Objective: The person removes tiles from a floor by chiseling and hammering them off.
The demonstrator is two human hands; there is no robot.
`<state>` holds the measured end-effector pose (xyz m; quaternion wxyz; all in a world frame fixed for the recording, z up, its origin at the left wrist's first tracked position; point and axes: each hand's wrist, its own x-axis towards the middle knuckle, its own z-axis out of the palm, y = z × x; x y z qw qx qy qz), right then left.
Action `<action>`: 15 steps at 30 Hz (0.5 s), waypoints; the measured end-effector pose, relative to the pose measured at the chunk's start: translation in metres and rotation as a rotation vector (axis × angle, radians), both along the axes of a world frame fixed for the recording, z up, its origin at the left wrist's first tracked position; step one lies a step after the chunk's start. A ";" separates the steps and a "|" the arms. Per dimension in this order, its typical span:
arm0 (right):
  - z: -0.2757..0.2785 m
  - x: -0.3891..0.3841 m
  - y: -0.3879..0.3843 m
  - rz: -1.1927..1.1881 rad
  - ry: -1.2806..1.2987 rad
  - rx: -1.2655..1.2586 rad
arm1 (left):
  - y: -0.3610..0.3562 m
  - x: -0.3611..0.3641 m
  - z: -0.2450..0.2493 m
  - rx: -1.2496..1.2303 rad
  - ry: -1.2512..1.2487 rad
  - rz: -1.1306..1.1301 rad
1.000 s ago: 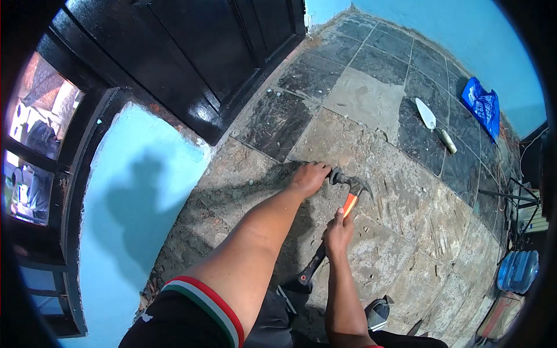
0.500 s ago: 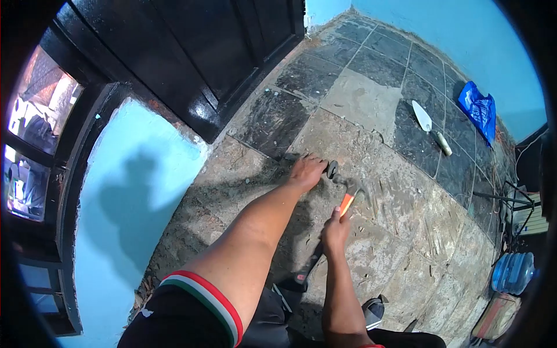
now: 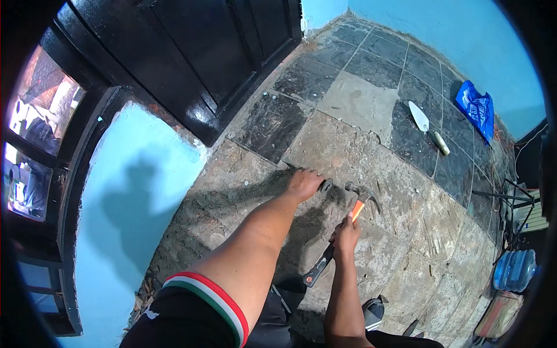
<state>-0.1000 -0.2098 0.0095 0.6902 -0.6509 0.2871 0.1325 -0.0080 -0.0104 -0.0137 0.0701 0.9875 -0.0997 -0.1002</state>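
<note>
My left hand (image 3: pixel 306 184) is wrapped round a dark chisel, low over the rough, bare floor. The chisel's round end (image 3: pixel 326 185) sticks out on the right of my fist, and a thin dark part shows on the far left side; the rest is hidden by my fingers. In my right hand (image 3: pixel 346 235) is a claw hammer (image 3: pixel 358 209) with an orange and black handle, gripped midway. Its metal head is just right of the chisel's end, apart from it, and the black handle end points down left.
Dark floor tiles (image 3: pixel 371 66) border the bare mortar. On them lie a trowel (image 3: pixel 419 117) and a blue plastic bag (image 3: pixel 476 110). A black door (image 3: pixel 191 58) stands at the upper left. A water jug (image 3: pixel 514 270) stands at the right, and my shoe (image 3: pixel 374 313) is below.
The hammer has swung away to the right from beside the chisel's end, my right hand moving with it. My left hand and the chisel have shifted slightly towards me.
</note>
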 end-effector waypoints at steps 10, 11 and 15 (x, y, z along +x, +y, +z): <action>0.025 0.021 -0.011 -0.492 -0.374 -0.003 | 0.003 0.028 0.006 -0.114 -0.091 0.115; 0.006 0.016 0.000 -0.506 -0.360 -0.006 | 0.005 0.028 0.000 -0.112 -0.113 0.098; -0.011 0.005 0.031 0.100 -0.107 -0.105 | 0.004 0.029 -0.011 -0.108 -0.187 0.091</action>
